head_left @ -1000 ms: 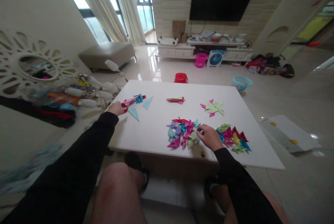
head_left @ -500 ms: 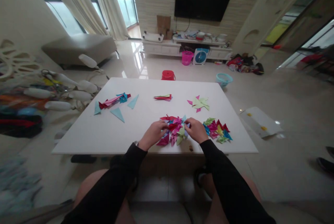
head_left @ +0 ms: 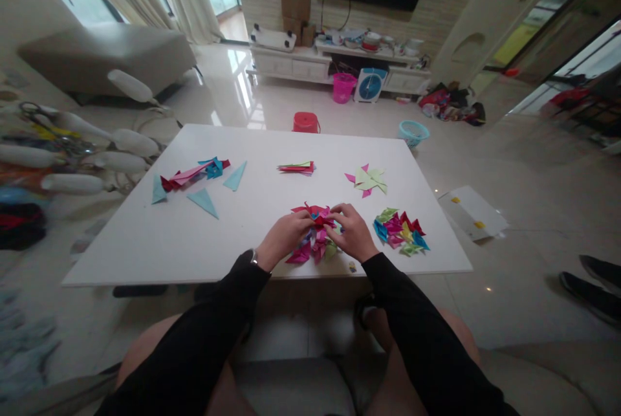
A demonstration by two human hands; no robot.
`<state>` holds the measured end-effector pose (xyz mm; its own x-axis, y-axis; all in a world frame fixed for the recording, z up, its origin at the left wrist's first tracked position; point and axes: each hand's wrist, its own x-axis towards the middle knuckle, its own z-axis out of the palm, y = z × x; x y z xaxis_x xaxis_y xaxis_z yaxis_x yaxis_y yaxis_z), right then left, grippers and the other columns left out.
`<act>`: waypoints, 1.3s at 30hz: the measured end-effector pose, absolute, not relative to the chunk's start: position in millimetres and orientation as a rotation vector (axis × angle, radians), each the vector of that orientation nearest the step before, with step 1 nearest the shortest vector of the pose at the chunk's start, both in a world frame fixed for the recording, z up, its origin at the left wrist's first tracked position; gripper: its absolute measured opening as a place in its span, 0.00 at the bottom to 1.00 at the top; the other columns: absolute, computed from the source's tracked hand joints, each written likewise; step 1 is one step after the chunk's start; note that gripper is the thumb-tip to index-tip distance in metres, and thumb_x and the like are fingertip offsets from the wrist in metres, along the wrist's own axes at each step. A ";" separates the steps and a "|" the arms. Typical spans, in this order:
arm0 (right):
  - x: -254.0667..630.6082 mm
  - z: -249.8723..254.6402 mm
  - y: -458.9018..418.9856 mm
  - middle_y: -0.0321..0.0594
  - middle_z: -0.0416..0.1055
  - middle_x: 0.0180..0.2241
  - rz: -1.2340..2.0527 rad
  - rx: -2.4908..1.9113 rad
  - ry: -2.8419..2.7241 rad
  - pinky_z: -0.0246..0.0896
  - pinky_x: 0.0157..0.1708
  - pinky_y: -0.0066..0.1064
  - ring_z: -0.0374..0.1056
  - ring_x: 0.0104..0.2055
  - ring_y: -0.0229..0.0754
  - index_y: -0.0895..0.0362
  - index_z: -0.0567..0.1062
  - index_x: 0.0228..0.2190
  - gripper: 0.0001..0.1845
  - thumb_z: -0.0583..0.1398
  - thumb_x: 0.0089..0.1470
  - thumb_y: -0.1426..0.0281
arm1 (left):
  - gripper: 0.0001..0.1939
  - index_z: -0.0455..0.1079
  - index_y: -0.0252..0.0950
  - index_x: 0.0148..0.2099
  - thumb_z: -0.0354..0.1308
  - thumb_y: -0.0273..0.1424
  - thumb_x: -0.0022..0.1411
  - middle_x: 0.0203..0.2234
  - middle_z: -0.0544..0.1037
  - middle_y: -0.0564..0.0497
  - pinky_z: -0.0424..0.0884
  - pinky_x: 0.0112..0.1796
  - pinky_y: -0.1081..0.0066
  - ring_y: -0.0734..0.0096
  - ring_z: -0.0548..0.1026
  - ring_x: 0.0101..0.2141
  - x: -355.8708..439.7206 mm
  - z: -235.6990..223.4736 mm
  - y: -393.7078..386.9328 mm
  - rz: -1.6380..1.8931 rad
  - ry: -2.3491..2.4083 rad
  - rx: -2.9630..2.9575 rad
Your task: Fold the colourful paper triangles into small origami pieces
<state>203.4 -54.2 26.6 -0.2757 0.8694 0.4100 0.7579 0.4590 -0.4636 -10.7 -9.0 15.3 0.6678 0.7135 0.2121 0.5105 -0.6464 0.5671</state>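
A red folded paper piece (head_left: 321, 221) is pinched between my two hands, just above a pile of folded paper pieces (head_left: 318, 249) in pink, magenta, red, blue and green. My left hand (head_left: 285, 239) is closed on its left side, a watch at the wrist. The fingers of my right hand (head_left: 355, 232) close on its right side and partly hide the pile. Right of this hand lies a second cluster of bright folded paper (head_left: 400, 232), with red, magenta, yellow, blue and green points.
On the white table (head_left: 242, 254) are a stack of folded paper strips (head_left: 297, 168), a pale green and pink paper star (head_left: 369, 180), light blue paper triangles (head_left: 204, 202) and a pink and red paper bundle (head_left: 189, 176). Beyond stand a red bucket (head_left: 305, 122) and a turquoise basket (head_left: 413, 133).
My right hand has moved left from the pile's right edge to the red piece in my left fingers. The head view has shifted and tilted slightly down.
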 end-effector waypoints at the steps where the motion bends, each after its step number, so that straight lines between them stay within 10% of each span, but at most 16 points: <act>1: 201.6 25.6 -54.8 0.45 0.72 0.43 0.233 -1.343 -2.115 0.65 0.49 0.41 0.66 0.48 0.49 0.54 0.79 0.40 0.07 0.63 0.58 0.72 | 0.16 0.79 0.41 0.49 0.56 0.22 0.65 0.46 0.80 0.45 0.74 0.50 0.66 0.63 0.79 0.46 -10.8 14.6 -9.9 0.578 0.945 2.437; 39: 197.7 8.7 -65.5 0.45 0.72 0.44 0.206 -1.352 -2.230 0.62 0.48 0.40 0.64 0.48 0.48 0.56 0.76 0.34 0.02 0.61 0.59 0.72 | 0.07 0.78 0.37 0.41 0.57 0.29 0.66 0.42 0.79 0.43 0.73 0.41 0.63 0.59 0.76 0.43 5.3 11.3 -19.3 0.618 0.840 2.819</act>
<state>197.7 -65.5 8.7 -0.3670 0.8612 0.3516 0.7821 0.4903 -0.3847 5.3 -19.3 11.3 0.7606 0.5495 0.3458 0.4937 -0.8354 0.2417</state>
